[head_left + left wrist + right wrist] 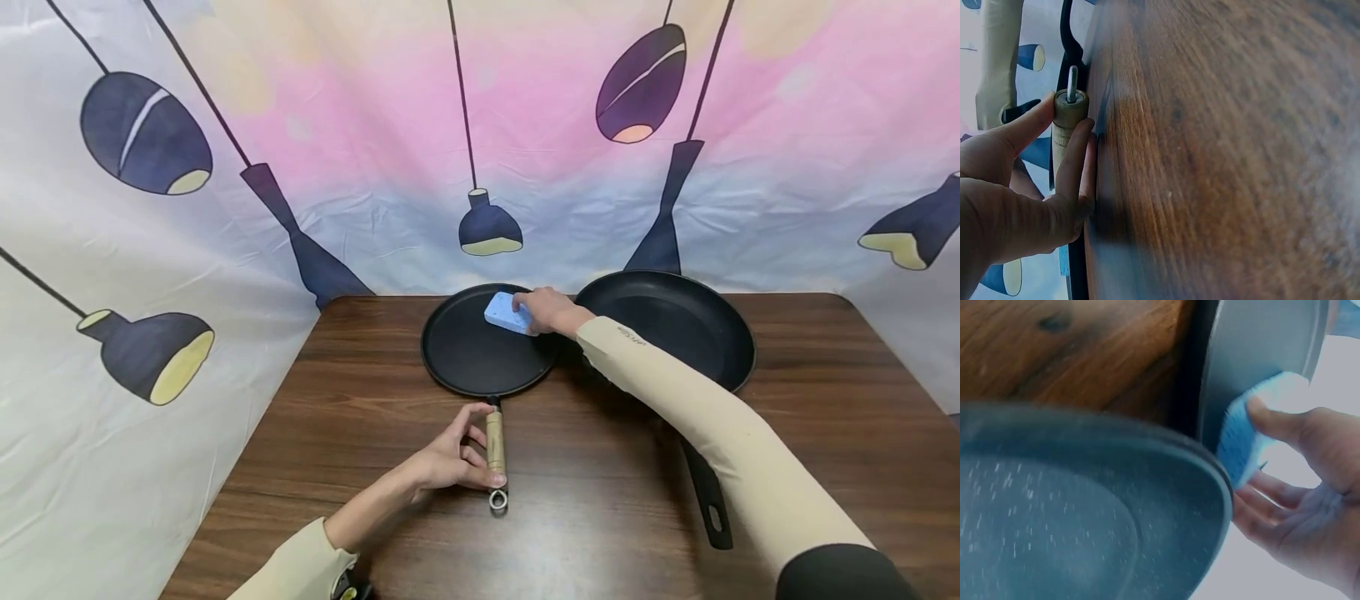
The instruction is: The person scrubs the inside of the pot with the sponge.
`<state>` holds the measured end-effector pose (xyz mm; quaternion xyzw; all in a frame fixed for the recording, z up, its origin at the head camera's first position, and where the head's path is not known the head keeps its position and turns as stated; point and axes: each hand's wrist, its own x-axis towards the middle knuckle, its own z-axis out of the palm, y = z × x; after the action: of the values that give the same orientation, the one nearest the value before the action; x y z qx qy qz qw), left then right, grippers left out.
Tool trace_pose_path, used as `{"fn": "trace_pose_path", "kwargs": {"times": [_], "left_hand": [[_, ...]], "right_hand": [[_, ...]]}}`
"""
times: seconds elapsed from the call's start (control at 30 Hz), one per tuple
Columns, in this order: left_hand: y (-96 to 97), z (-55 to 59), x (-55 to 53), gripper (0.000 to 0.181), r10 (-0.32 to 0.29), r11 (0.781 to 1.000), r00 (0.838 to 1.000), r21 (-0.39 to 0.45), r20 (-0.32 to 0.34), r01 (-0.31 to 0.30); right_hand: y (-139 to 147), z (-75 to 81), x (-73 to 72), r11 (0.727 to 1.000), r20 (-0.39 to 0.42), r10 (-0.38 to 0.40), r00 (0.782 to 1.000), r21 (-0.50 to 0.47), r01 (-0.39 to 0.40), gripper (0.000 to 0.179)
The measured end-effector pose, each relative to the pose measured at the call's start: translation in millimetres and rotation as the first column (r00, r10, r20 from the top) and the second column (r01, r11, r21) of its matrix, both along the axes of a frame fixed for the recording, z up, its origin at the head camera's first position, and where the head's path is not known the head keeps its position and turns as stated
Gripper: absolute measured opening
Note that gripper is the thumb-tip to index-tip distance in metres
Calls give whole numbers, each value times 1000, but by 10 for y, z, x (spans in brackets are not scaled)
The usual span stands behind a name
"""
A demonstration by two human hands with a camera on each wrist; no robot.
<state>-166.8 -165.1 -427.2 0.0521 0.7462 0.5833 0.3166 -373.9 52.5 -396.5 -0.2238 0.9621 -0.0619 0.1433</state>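
The table (pixel 322 433) was brown and wood-grained, shiny in places. On it I saw a flat pan (pixel 467 352) lying just beside a deeper pan (pixel 686 329), both handles (pixel 703 496) pointing away from the far edge (pixel 382 299).

Sponge (pixel 502 312) sits on griddle (pixel 480 358), left of skillet (pixel 686 312).

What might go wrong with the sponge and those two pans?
The right sleeve reaches over the deep pan and might bump it. The flat pan could swing if the left hand slipped off its handle. The sponge might slip, since the right hand only pinches it.
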Motion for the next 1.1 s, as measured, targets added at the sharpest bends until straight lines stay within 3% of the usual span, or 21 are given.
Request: {"fn": "trace_pose_path", "kwargs": {"times": [0.17, 0.3, 0.5, 0.67, 0.77, 0.87, 0.97, 1.1], "left_hand": [[-22, 6, 1, 93, -5, 1000, 1000, 10, 8, 5], [-38, 4, 2, 95, -3, 1000, 1000, 24, 4, 3], [-24, -14, 2, 95, -18, 999, 1000, 34, 4, 18], [-29, 7, -8, 94, -28, 999, 999, 38, 29, 27], [-26, 26, -15, 94, -22, 999, 999, 35, 48, 21], [-24, 36, -14, 93, -16, 1000, 999, 21, 48, 15], [-23, 38, -9, 93, -18, 1000, 999, 15, 48, 17], [-17, 32, -7, 92, -17, 1000, 999, 24, 49, 16]], "right_hand": [[48, 100, 165, 993, 41, 100, 994, 58, -102, 45], [29, 131, 327, 974, 67, 215, 974, 58, -219, 45], [-183, 25, 567, 928, -3, 372, 928, 28, -372, 48], [-462, -40, 648, 880, -114, 472, 874, 116, -460, 60], [-583, -54, 595, 869, -179, 487, 855, 200, -453, 61], [-681, -84, 499, 880, -232, 461, 857, 248, -406, 61], [-768, -135, 399, 900, -265, 409, 873, 272, -339, 60], [-854, -187, 272, 937, -275, 302, 913, 262, -231, 59]]}}
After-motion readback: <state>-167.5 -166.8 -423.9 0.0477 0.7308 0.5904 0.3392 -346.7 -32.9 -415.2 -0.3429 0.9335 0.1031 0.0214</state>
